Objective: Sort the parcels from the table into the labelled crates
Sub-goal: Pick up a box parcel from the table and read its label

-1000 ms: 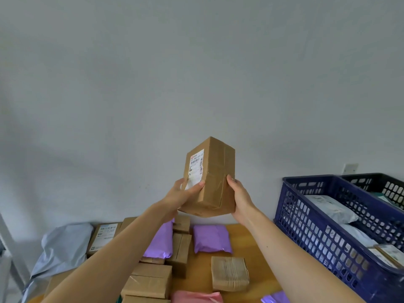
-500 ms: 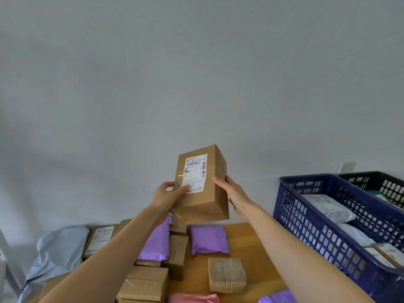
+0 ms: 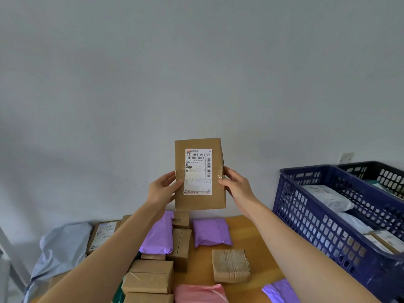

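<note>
Head view: cardboard parcel (image 3: 200, 174) upright between hands, left hand (image 3: 162, 189) and right hand (image 3: 237, 186) gripping sides.

Left hand (image 3: 162, 189): bare, slender-fingered. Long left forearm (image 3: 105, 259): bare, uncovered as far as the lower frame edge. Right hand (image 3: 237, 188): bare, slender-fingered. Long right forearm (image 3: 295, 248): bare throughout; one small dark mole (image 3: 269, 239) is recorded on it.

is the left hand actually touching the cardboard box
Touching: head view shows the left hand gripping the cardboard box, thumb on its front face.
</note>
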`<control>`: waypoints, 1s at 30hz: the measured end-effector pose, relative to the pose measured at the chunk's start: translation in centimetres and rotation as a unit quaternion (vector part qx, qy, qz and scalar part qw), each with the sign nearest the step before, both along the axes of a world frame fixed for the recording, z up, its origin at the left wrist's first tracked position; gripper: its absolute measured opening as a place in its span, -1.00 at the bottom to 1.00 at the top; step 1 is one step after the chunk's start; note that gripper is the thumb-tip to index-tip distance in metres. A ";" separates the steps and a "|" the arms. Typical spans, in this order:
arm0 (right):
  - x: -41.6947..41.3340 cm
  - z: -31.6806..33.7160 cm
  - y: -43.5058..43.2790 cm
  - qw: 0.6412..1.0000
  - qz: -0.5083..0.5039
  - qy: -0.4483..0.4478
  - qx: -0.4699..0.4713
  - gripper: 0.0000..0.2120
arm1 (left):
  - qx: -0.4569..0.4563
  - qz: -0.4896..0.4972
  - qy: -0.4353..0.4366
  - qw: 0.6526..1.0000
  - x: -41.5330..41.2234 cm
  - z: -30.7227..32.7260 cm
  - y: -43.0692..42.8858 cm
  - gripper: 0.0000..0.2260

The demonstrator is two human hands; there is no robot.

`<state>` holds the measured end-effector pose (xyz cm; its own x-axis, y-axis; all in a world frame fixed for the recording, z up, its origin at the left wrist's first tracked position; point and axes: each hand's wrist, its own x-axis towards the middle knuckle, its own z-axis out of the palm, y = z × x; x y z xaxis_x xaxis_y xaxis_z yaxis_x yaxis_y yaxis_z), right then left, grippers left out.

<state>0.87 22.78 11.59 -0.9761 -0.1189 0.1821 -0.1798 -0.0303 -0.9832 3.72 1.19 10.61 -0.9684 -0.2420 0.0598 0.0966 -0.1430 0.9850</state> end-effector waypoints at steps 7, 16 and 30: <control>1.3 -1.0 -0.2 0.999 -0.035 0.003 -0.012 -0.63 | -0.016 -0.027 0.013 0.999 -0.6 -0.3 -0.6 -0.59; 2.9 -2.4 1.6 0.992 -0.127 -0.019 -0.017 -0.58 | 0.001 -0.106 -0.009 0.994 -2.3 -1.4 0.9 -0.64; 8.2 -4.4 12.6 0.950 -0.305 -0.060 -0.027 -0.49 | -0.004 -0.249 -0.067 0.966 -2.9 -3.3 13.5 -0.52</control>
